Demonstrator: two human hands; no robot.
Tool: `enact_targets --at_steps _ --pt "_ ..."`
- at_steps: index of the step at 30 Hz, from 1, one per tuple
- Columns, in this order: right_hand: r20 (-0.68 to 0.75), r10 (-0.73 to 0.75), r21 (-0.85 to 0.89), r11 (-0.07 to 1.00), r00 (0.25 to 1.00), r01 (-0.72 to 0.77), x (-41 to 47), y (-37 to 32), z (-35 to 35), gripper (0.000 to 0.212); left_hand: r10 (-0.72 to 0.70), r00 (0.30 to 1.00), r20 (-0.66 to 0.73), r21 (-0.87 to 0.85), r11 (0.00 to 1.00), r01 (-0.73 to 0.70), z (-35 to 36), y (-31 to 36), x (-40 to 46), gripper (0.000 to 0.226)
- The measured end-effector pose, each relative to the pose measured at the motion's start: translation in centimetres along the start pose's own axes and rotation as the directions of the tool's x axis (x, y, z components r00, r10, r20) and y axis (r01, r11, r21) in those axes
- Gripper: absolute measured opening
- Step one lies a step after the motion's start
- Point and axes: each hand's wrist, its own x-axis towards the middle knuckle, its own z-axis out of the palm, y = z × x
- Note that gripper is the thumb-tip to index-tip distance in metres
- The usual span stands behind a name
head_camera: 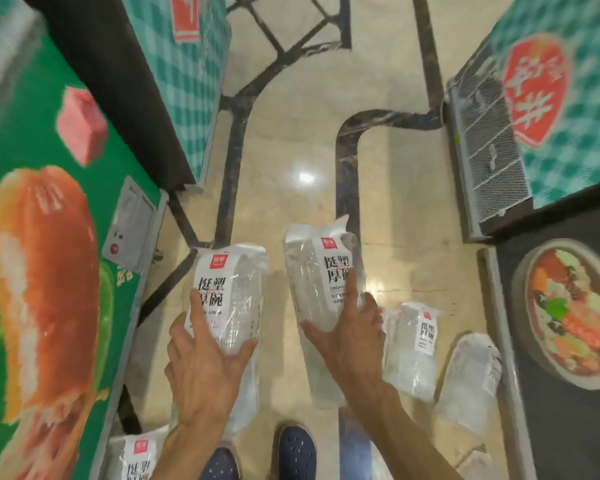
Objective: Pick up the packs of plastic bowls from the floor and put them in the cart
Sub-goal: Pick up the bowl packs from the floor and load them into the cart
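A: status on hands?

B: My left hand [205,362] grips one pack of bowls [227,292], fingers spread over the label, thumb wrapped round the clear side. My right hand [349,336] grips a second pack [321,271], index finger stretched up the label, thumb under the near edge. Both packs are upright and slightly tilted, side by side but apart, at centre of view.

A: rest of the packs?

B: Three on the floor [291,150]. One pack with label up [411,351] at 4 o'clock from my right hand, just beside it. A clear one lying flat [468,382] further out at 4 o'clock, near the dark freezer wall [568,427]. Another pack [136,459] at 7 o'clock, partly behind my left forearm, against the green freezer [32,237].

A: cart?

B: Can't tell, none I can pick out in this view. A wire-mesh panel [489,150] sits at 2 o'clock on the teal checked cabinet [568,174].

A: footing?

B: My blue shoes [297,452] at 6 o'clock, between the dropped packs. View is motion-blurred at the edges.
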Motion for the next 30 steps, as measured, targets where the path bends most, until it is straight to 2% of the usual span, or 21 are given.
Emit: enact_targets --at_steps 2,3,5,6,8,9,11,13,15,17,20,23,28,30 --pt "-0.061 0.049 0.022 0.999 0.997 -0.048 -2.4 -1.2 -10.8 0.124 0.101 0.995 0.001 -0.015 0.995 -0.101 -5.8 8.4 -3.3 0.129" --pt "-0.046 0.044 0.010 0.999 0.998 -0.044 -3.0 -1.2 -11.2 0.124 0.108 0.994 0.005 0.009 0.994 -0.108 -6.3 8.2 -3.7 0.128" --pt "-0.112 0.117 0.040 0.993 0.987 -0.113 -6.2 -1.8 -21.8 0.124 0.185 0.981 0.050 0.015 0.982 -0.186 -11.8 16.5 -7.2 0.128" --pt "-0.118 0.096 0.040 0.995 0.988 -0.092 -7.0 -1.6 -21.5 0.126 0.174 0.984 0.040 0.015 0.984 -0.175 -12.1 15.8 -7.7 0.128" --pt "-0.270 0.134 0.055 0.991 0.953 -0.124 -10.8 -1.5 -31.1 0.131 0.309 0.950 0.052 -0.008 0.951 -0.309 -17.3 23.5 -11.7 0.131" --pt "-0.259 0.116 0.037 0.993 0.959 -0.110 -11.8 -1.1 -30.7 0.134 0.294 0.954 0.065 0.030 0.955 -0.296 -17.6 22.6 -12.1 0.133" --pt "-0.385 0.196 0.069 0.981 0.902 -0.184 -17.1 0.7 -37.2 0.136 0.399 0.903 0.160 0.075 0.907 -0.414 -21.4 28.0 -16.9 0.133" --pt "-0.455 0.243 0.117 0.970 0.857 -0.213 -20.3 2.1 -39.2 0.131 0.446 0.877 0.179 0.067 0.884 -0.463 -22.8 29.8 -19.7 0.132" --pt "-0.415 0.380 0.204 0.924 0.827 -0.323 -24.8 3.7 -43.2 0.127 0.531 0.818 0.223 0.068 0.828 -0.556 -24.1 32.4 -23.5 0.133" --pt "-0.325 0.539 0.244 0.842 0.777 -0.481 -29.9 6.0 -46.2 0.131 0.612 0.737 0.287 0.071 0.754 -0.653 -25.1 34.3 -27.9 0.135" --pt "-0.329 0.678 0.322 0.735 0.658 -0.597 -38.3 9.7 -49.4 0.133 0.711 0.600 0.367 0.041 0.632 -0.774 -25.4 35.9 -34.9 0.135" --pt "-0.356 0.800 0.398 0.598 0.483 -0.696 -47.9 12.5 -51.0 0.128 0.767 0.451 0.456 -0.022 0.516 -0.856 -25.2 36.7 -42.6 0.133" --pt "-0.321 0.919 0.606 0.386 0.229 -0.696 -64.1 17.9 -51.1 0.126 0.830 0.144 0.538 -0.112 0.241 -0.964 -23.9 35.6 -57.5 0.131" --pt "-0.292 0.948 0.665 0.294 0.123 -0.686 -70.4 20.1 -50.2 0.126 0.823 0.044 0.567 -0.141 0.150 -0.979 -23.1 34.4 -63.6 0.131"
